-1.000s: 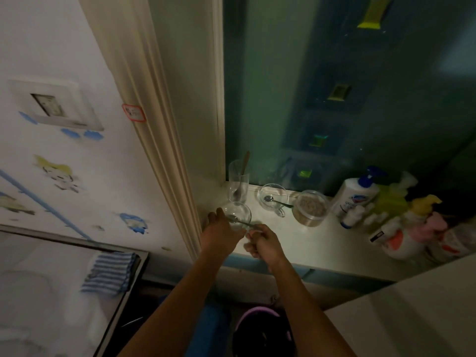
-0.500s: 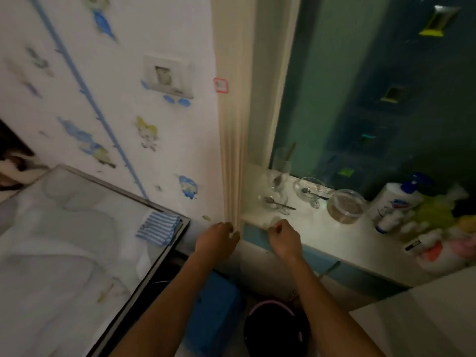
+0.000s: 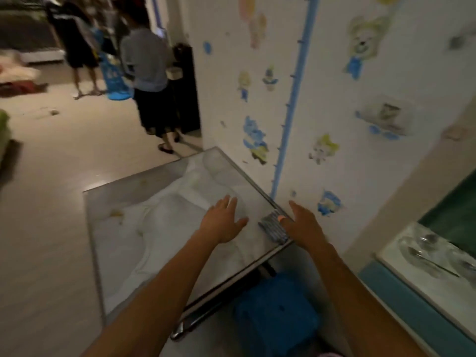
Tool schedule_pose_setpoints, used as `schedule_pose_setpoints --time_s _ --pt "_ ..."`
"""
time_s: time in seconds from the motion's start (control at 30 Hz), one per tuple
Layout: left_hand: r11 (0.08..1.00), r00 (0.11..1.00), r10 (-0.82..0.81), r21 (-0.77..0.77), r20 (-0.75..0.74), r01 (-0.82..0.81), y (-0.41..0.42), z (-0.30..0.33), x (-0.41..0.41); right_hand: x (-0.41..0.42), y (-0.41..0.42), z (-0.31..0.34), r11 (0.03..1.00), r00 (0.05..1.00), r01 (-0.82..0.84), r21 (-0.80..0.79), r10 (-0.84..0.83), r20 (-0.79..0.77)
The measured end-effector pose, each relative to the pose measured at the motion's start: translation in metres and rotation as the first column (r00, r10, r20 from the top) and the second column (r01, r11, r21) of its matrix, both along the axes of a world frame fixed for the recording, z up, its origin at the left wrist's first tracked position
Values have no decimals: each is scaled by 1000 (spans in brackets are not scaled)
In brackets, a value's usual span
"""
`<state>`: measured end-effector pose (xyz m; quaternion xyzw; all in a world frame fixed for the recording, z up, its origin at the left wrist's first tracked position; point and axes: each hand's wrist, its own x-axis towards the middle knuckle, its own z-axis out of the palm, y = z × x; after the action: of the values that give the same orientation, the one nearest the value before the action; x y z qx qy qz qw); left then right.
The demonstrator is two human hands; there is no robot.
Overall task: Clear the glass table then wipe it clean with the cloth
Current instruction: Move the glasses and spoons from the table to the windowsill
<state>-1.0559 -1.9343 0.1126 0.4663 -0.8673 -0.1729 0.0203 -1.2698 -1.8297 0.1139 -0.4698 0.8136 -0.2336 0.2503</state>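
Note:
The glass table (image 3: 144, 243) fills the middle of the head view, with a few small yellowish specks near its left side. A blue-and-white striped cloth (image 3: 273, 228) lies folded at the table's right corner by the wall. My left hand (image 3: 222, 221) hovers over the glass with fingers spread, holding nothing. My right hand (image 3: 302, 224) reaches over the cloth with straight fingers, its thumb just above the cloth's upper edge; I cannot tell whether it touches.
A blue stool (image 3: 275, 320) stands under the table's near right corner. The windowsill (image 3: 412, 276) at the right carries glass bowls and a spoon (image 3: 430, 261). Two people (image 3: 149, 73) stand on the floor at the far left. A stickered wall (image 3: 322, 99) borders the table.
My view has swung left from the windowsill to the glass table. Both hands left the sill's edge and now reach over the table, the right one at the striped cloth.

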Motion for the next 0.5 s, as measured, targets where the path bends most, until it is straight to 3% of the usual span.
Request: schedule_pose_setpoints --time_s 0.27,0.5 --pt "975 975 222 -14 24 -221 -38 -3 169 119 -70 -17 982 971 -185 30 187 -149" --pt "959 957 283 -27 66 -281 -43 -26 223 153 -92 -27 960 938 -261 105 278 -207"
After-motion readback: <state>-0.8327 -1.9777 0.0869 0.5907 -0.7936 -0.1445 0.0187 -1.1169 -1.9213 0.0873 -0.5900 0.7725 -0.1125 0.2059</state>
